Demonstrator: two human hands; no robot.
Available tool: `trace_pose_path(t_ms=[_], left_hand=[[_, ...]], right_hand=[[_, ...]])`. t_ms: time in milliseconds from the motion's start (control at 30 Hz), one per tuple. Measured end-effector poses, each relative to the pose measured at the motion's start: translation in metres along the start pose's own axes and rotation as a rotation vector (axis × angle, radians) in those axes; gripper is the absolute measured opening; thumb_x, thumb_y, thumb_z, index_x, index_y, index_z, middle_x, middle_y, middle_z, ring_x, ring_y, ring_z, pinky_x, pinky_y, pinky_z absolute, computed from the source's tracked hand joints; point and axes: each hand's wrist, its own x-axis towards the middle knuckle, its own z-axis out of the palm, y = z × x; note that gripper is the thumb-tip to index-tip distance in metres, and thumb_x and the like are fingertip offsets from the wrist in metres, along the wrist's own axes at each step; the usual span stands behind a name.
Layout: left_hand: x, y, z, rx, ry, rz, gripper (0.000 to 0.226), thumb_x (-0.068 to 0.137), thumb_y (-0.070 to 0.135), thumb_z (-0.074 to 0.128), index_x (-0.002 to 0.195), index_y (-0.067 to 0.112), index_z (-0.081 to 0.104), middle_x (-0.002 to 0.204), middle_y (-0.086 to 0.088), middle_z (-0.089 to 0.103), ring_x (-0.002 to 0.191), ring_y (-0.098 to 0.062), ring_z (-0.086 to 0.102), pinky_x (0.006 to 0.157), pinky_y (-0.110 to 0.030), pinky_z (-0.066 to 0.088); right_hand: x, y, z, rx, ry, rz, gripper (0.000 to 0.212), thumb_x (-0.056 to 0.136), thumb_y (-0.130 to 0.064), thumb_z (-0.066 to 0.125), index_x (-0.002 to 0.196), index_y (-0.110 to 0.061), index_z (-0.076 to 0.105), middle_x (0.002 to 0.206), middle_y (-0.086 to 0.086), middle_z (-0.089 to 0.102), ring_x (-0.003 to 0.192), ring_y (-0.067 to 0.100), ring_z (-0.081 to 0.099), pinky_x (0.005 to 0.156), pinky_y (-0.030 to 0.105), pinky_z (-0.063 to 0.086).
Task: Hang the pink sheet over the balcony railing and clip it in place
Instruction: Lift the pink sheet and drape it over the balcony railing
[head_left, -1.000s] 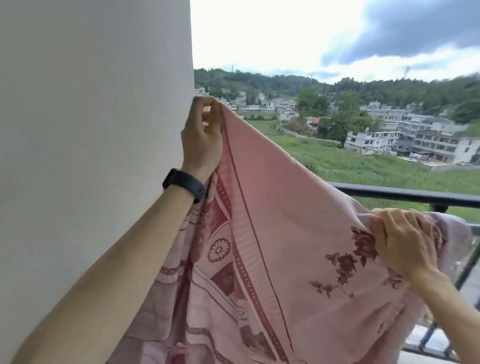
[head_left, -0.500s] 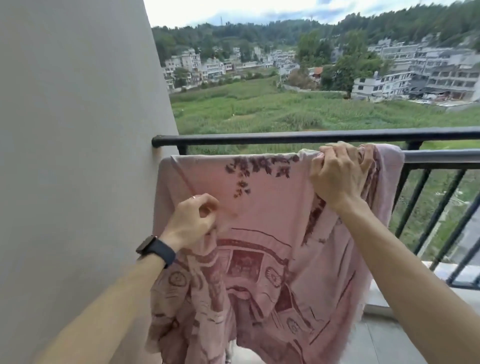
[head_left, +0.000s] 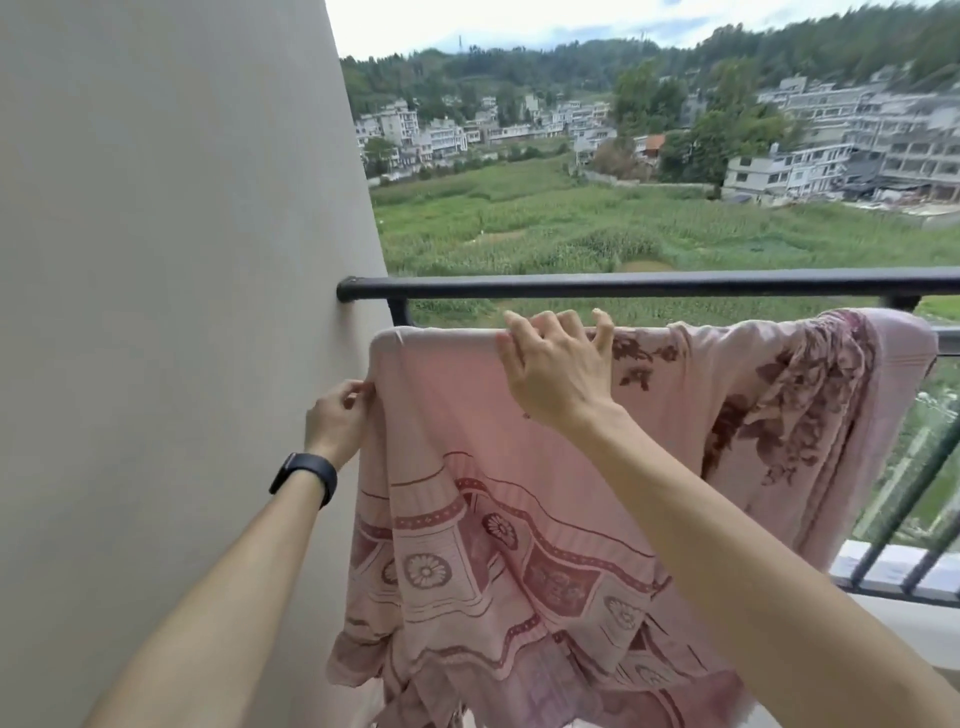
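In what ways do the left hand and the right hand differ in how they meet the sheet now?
The left hand pinches the side edge of the sheet beside the wall, lower down; the right hand rests higher, on the sheet's top fold. The left hand's fingers are closed together; the right hand's are spread. The left wrist wears a black band; the right wrist is bare. Both touch the sheet.

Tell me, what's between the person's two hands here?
Only pink sheet: a plain stretch runs from the left hand pinching its wall-side edge to the right hand resting on its top fold, in the head view.
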Motion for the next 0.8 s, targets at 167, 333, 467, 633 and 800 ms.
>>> trace_pose_path(t_ms=[167, 333, 467, 633, 800], left_hand=[[0.026, 0.056, -0.048, -0.227, 0.395, 0.142, 0.021, 0.102, 0.025, 0.046, 0.108, 0.014, 0.063, 0.100, 0.000, 0.064, 0.090, -0.021, 0.059, 0.073, -0.023, 0.038], [0.015, 0.179, -0.040, -0.065, 0.265, 0.772, 0.018, 0.100, 0.025, 0.054, 0.107, 0.014, 0.068, 0.092, 0.007, 0.065, 0.071, -0.004, 0.055, 0.064, -0.010, 0.040], [-0.029, 0.222, 0.023, 0.144, 0.022, 1.015, 0.020, 0.100, 0.030, 0.048, 0.104, 0.025, 0.067, 0.085, 0.000, 0.065, 0.074, -0.017, 0.056, 0.062, -0.028, 0.046], [-0.061, 0.184, 0.067, 0.541, -0.028, 0.988, 0.028, 0.096, 0.039, 0.042, 0.101, 0.028, 0.067, 0.098, 0.001, 0.066, 0.095, -0.024, 0.057, 0.077, -0.036, 0.045], [-0.060, 0.167, 0.053, 0.213, -0.119, 0.841, 0.019, 0.085, 0.037, 0.063, 0.104, 0.037, 0.068, 0.105, 0.013, 0.066, 0.105, -0.013, 0.056, 0.092, -0.033, 0.046]], right_hand=[[-0.005, 0.035, 0.006, -0.113, 0.235, -0.004, 0.038, 0.105, -0.051, 0.032, 0.102, -0.029, 0.062, 0.096, -0.001, 0.064, 0.094, 0.026, 0.056, 0.097, 0.045, 0.031], [-0.026, 0.127, -0.027, -0.191, 0.284, 0.201, 0.051, 0.105, -0.048, 0.021, 0.095, -0.023, 0.064, 0.111, 0.006, 0.064, 0.118, 0.030, 0.048, 0.114, 0.056, 0.018], [-0.050, 0.183, -0.056, -0.250, 0.288, 0.342, 0.054, 0.103, -0.048, 0.019, 0.098, -0.023, 0.066, 0.133, 0.009, 0.054, 0.136, 0.031, 0.035, 0.112, 0.069, 0.010], [-0.041, 0.150, -0.055, -0.148, 0.343, 0.395, 0.037, 0.096, -0.035, 0.038, 0.105, -0.020, 0.071, 0.142, 0.007, 0.053, 0.141, 0.027, 0.033, 0.116, 0.064, 0.005], [-0.017, 0.055, -0.037, -0.030, 0.367, 0.102, 0.042, 0.085, -0.026, 0.047, 0.122, -0.022, 0.069, 0.129, -0.003, 0.066, 0.133, 0.020, 0.048, 0.121, 0.054, 0.005]])
